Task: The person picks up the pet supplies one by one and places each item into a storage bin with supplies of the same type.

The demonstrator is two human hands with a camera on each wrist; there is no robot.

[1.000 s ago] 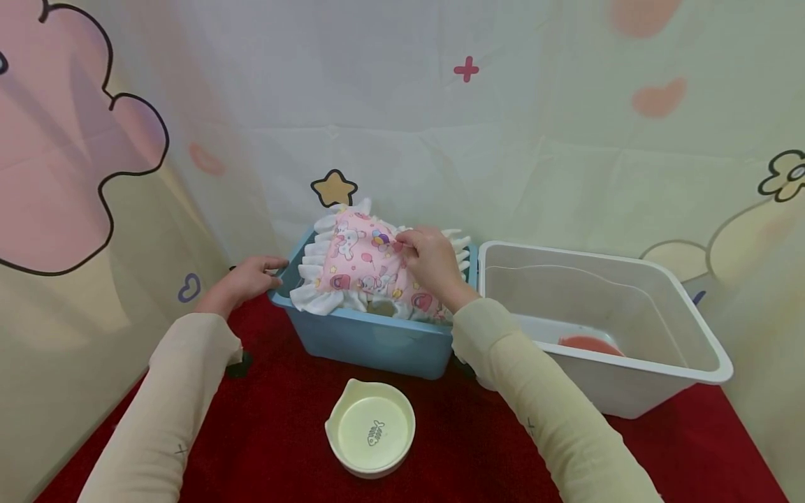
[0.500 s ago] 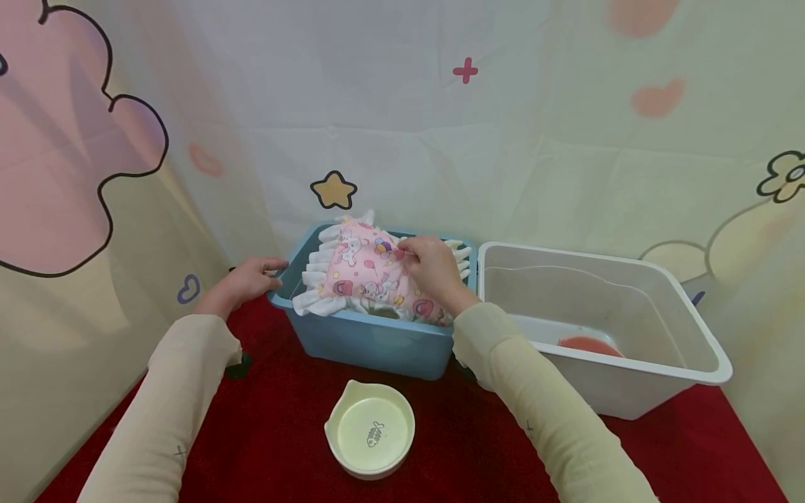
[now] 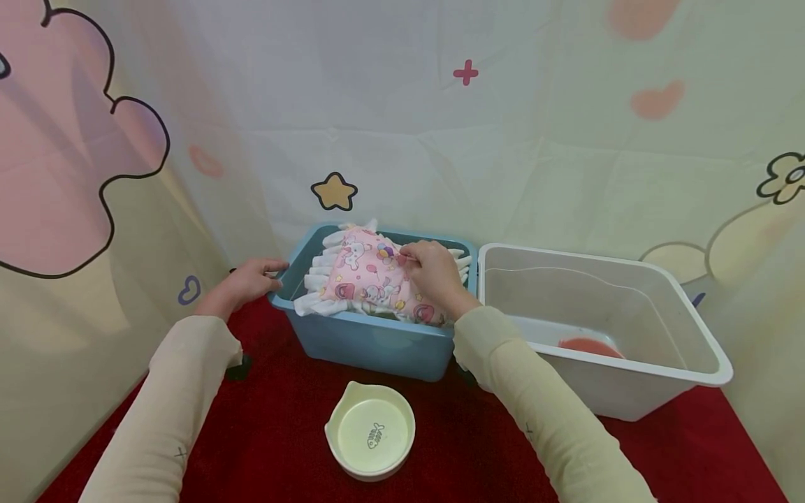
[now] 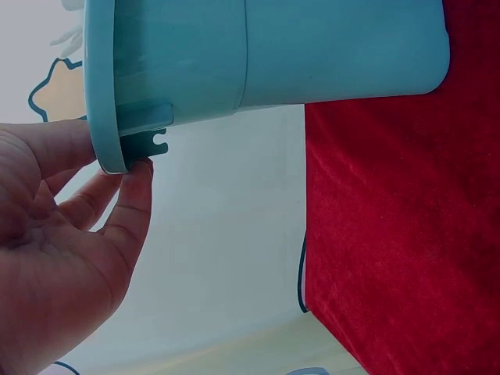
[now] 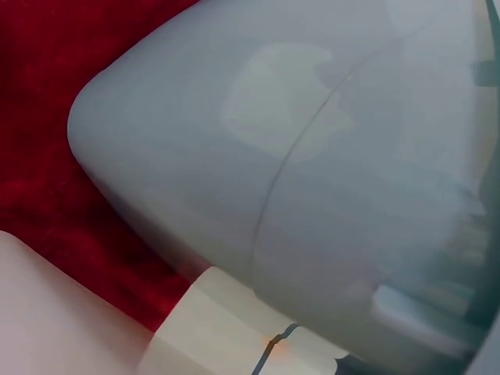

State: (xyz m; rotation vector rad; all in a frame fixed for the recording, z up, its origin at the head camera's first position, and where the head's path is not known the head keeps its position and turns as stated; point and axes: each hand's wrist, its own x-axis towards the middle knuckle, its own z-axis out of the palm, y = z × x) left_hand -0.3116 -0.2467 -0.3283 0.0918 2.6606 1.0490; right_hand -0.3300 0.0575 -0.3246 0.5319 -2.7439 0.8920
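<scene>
My left hand grips the left end of a blue plastic bin. In the left wrist view, its thumb and fingers close round the bin's rim. Over on the bin's right half, my right hand pinches a pink printed cloth piece with white ruffled edges, soft and cushion-like. The cloth lies in the top of the bin, its front left ruffle overlapping the near rim. Pale ruffles also show beyond the right hand. The right wrist view shows a greyish bin wall, with the hand itself out of sight.
A white bin with a red-orange round thing inside stands directly right of the blue one. A cream bowl with a fish-bone print sits in front on the red cloth. A printed curtain hangs close behind.
The pink cloth has sunk lower into the blue bin, its far left ruffle dropping and shifting slightly right. My right hand has moved down a little with it; the left hand stays on the rim.
</scene>
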